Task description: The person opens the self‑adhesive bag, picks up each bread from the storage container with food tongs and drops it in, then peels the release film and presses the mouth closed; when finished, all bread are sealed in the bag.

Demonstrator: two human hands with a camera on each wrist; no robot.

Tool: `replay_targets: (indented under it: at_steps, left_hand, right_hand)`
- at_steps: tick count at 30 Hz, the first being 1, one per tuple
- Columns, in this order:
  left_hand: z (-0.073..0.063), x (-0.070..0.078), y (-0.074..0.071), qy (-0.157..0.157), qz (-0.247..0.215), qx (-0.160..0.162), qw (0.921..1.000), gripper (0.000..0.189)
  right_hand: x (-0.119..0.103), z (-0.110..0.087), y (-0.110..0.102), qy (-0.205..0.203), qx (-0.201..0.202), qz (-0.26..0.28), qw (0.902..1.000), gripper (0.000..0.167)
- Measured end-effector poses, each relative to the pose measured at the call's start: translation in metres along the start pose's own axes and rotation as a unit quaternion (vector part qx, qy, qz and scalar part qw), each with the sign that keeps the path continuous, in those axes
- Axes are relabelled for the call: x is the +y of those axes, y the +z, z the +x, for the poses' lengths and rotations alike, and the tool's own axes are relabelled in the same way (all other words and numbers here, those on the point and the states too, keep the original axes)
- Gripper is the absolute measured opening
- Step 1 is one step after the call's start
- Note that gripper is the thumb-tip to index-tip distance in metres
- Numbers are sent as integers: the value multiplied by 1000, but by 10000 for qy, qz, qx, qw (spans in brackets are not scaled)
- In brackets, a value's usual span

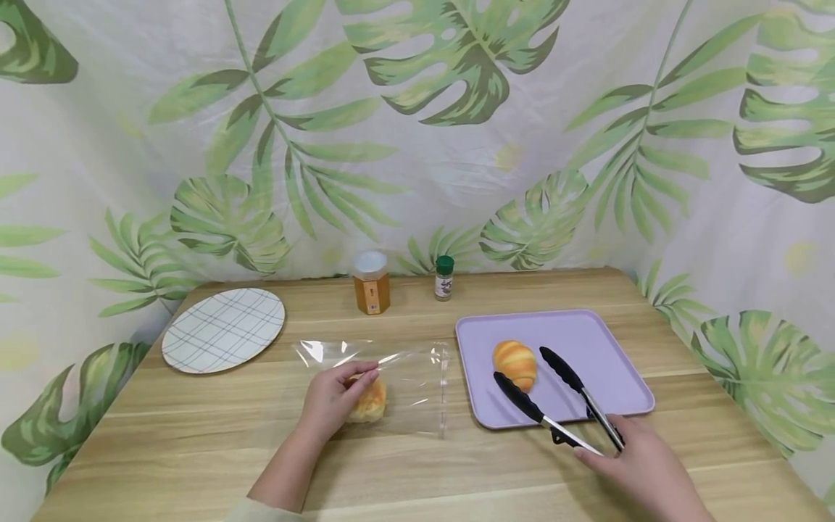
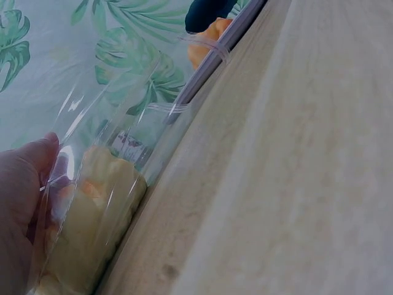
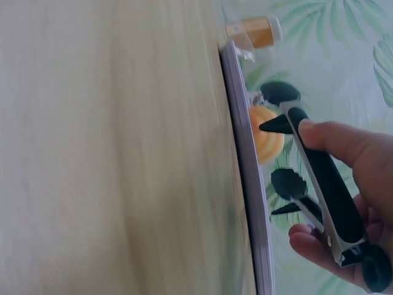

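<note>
Here, a pale fabric backdrop [image 1: 196,43] printed with green leaves hangs beyond a lilac rectangular tray [image 1: 616,362] with rounded corners and a raised rim, which sits on a light wood-grain table [image 1: 196,449]. A white oval plate [image 1: 224,330] crossed by thin dark lines lies well apart from the tray, far to its left. Nearer, just left of the tray, a clear plastic bag [image 1: 417,395] lies flat. Metal tongs [image 1: 522,399] with black tips reach over the tray's near edge, their arms spread wide. A person's right hand [image 1: 642,460], at the tray's near side, grips the tongs by the handles. The left hand [image 1: 333,395], left of the tray, pinches the bag's film between thumb and fingers. Behind and left of the tray stands a hexagonal amber jar [image 1: 372,286] with a whitish lid. On the tray's left half rests a golden-orange striped croissant-shaped bread [image 1: 515,360], between the tong tips; whether either tip touches it cannot be told. Left of the tray, a golden-topped pale bun [image 1: 372,399] lies inside the bag, partly hidden by the left fingers. Beyond the tray's far left corner stands a small green-capped shaker [image 1: 443,279].
</note>
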State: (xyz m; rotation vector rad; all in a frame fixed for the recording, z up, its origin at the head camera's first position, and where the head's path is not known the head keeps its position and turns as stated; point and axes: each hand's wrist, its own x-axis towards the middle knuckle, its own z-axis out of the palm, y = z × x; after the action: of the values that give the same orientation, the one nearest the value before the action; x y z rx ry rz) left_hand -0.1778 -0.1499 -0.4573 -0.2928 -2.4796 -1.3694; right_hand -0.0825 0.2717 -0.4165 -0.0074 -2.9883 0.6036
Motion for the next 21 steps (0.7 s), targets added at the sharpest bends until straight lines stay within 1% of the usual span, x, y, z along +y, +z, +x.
replay_targets:
  at_steps: [4,10,13,16,21]
  left_hand:
    - [0,-1,0,64,27,14,10000,14]
    - [0,0,0,63,0,11,10000,13]
    - [0,1,0,95,-51,8,9999,14]
    - [0,1,0,152,-61,18,9999,13]
    - [0,0,0,133,-54,32,9999,13]
  right_hand:
    - [-7,1,3,86,-89,-86,9999,80]
    - [-11,8,5,281,-389,-300,9984,84]
    - [-11,8,5,322,-443,-392,9977,84]
    - [-11,6,4,314,-393,-448,9977,84]
    - [-8,3,1,143,-104,-504,9986,76]
